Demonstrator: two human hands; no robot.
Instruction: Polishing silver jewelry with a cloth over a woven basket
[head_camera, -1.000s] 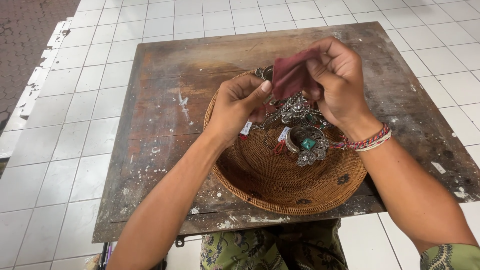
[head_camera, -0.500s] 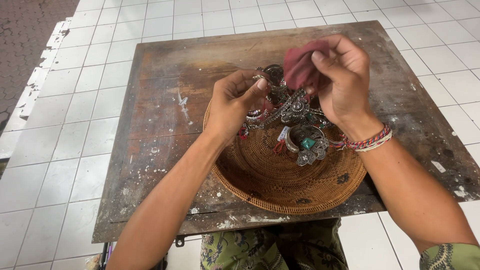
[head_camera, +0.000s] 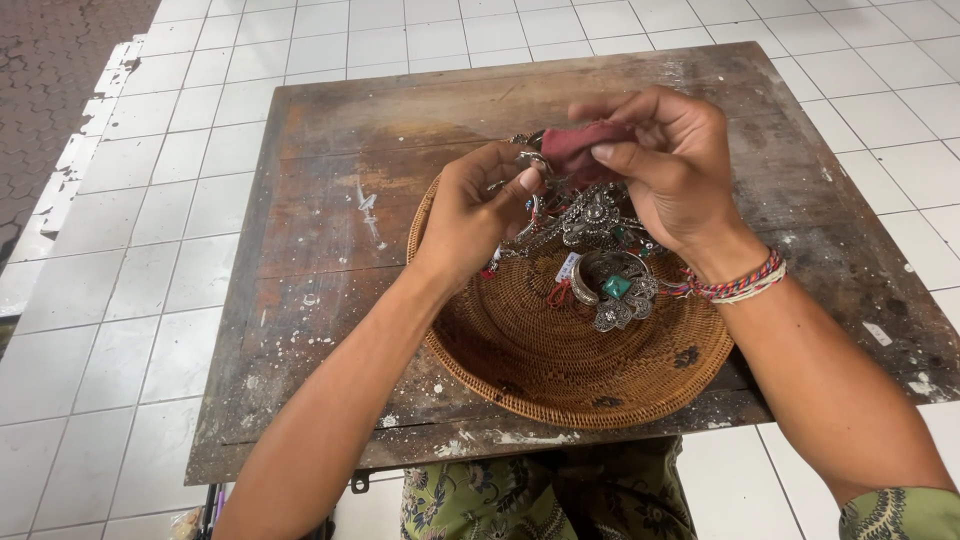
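Head view: left hand (head_camera: 478, 215) pinches a silver piece (head_camera: 528, 160) between thumb and fingers above the basket (head_camera: 560, 375). Right hand (head_camera: 672, 170) grips a red cloth (head_camera: 585, 150), pressed against that piece. More silver jewellery (head_camera: 600, 250), one item with a green stone (head_camera: 616, 287), lies heaped in the basket's far half. The basket sits on a worn wooden surface (head_camera: 330, 250) over white tiled floor (head_camera: 130, 200).

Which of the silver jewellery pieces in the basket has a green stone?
The silver ring lying nearest the basket's middle, below the right hand; no other piece clearly shows one.
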